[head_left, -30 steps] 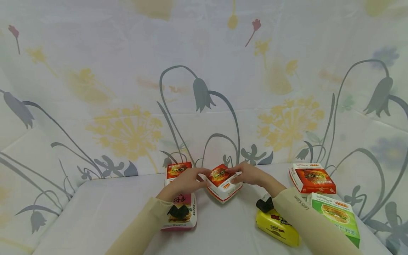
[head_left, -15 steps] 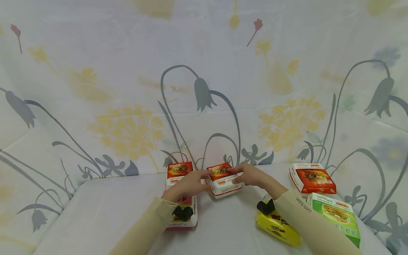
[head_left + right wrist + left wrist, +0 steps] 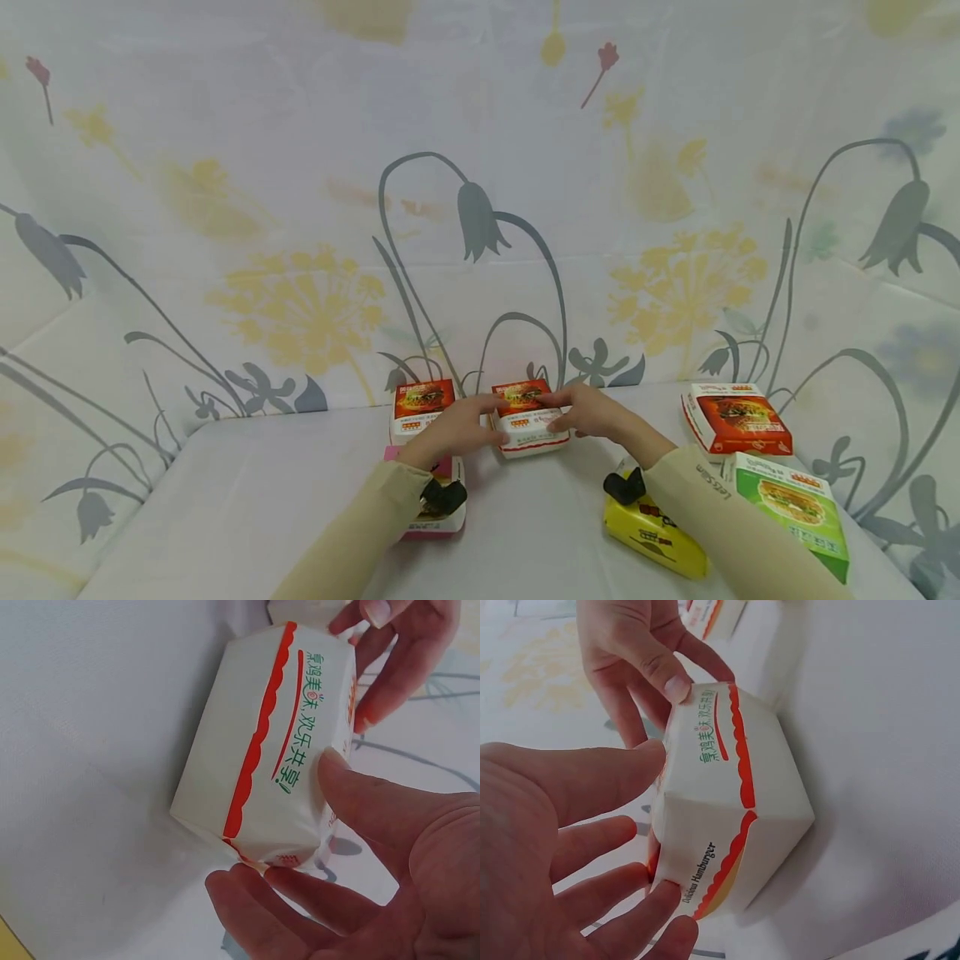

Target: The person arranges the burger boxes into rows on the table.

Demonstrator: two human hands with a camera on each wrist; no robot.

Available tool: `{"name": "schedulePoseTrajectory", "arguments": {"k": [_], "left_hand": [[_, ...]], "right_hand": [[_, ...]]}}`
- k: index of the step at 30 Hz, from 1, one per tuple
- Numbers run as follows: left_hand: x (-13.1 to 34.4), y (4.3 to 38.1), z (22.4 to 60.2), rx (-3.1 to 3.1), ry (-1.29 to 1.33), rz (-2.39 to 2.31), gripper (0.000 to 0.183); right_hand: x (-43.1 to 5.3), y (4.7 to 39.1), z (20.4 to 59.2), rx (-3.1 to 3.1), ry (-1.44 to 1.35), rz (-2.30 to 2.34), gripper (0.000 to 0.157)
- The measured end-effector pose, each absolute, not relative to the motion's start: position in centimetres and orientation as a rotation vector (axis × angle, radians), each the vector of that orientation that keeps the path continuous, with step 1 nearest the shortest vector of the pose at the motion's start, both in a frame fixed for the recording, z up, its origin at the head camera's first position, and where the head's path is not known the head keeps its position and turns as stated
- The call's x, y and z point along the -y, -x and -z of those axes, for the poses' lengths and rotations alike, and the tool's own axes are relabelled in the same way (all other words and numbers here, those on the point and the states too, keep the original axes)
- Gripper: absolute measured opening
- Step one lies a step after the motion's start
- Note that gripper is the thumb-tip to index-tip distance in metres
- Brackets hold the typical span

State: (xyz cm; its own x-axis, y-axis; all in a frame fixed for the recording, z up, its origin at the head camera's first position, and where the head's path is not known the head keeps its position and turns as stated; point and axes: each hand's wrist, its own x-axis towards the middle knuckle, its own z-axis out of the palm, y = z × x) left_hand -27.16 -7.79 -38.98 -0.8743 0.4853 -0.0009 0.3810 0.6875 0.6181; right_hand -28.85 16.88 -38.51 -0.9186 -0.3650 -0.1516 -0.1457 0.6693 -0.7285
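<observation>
A white and red hamburger box (image 3: 528,429) stands at the middle back of the table between my two hands. My left hand (image 3: 461,427) holds its left side, thumb at the top edge and fingertips along the side wall in the left wrist view. On the opposite side my right hand (image 3: 596,414) grips the box, its thumb (image 3: 345,769) on the top edge and fingers at the lower corner. Green lettering and a scalloped red band run along the box's front wall (image 3: 262,742). Its lid looks closed.
Left of it sits another red and white box (image 3: 422,406). A pink box (image 3: 442,527) lies partly hidden under my left wrist. Over on the right are a yellow package (image 3: 652,533), a green box (image 3: 798,504) and a red box (image 3: 738,417). Behind hangs a flowered cloth (image 3: 480,108).
The held hamburger box has turned from a corner-forward angle to nearly square and shifted slightly back. My left hand has moved a little right with it.
</observation>
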Motion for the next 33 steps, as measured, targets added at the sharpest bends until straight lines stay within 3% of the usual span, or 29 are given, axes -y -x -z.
{"name": "schedulePoseTrajectory", "arguments": {"k": [33], "left_hand": [[6.0,28.3,39.5,-2.924,-0.533,-0.959,0.034]], "right_hand": [[-15.4,29.5,39.1,-2.621,0.359,1.133,0.05]]}}
